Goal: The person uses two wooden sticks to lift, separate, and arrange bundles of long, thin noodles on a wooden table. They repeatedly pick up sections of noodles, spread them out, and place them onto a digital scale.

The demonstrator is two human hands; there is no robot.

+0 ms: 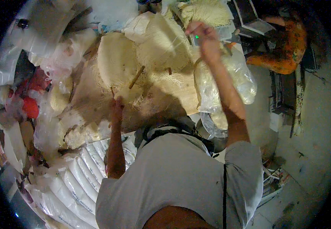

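We count two hands at the table (190, 89). The left hand (116, 108) is low over its near side, just before the bundles; we cannot tell whether its fingers are pressed together on anything. The right hand (206, 38) is raised at the far right, fingers bent and blurred; we cannot tell whether it pinches anything.

We record two large bundles of cream strands (117, 57) side by side on the far half of the table, and one paler mass (138, 27) behind them. Two short brown sticks (136, 78) are plain to see at the bundles' near edges, one slanting, one shorter; loose strands (138, 101) lie nearby.

Right of the bundles we note one clear plastic bag (210, 87) and, beyond the right hand, one pile of strands (207, 13). One metal bowl (210, 124) sits below the table's near right corner. White sacks (75, 179) lie in a row at lower left; their overlap prevents an exact count.
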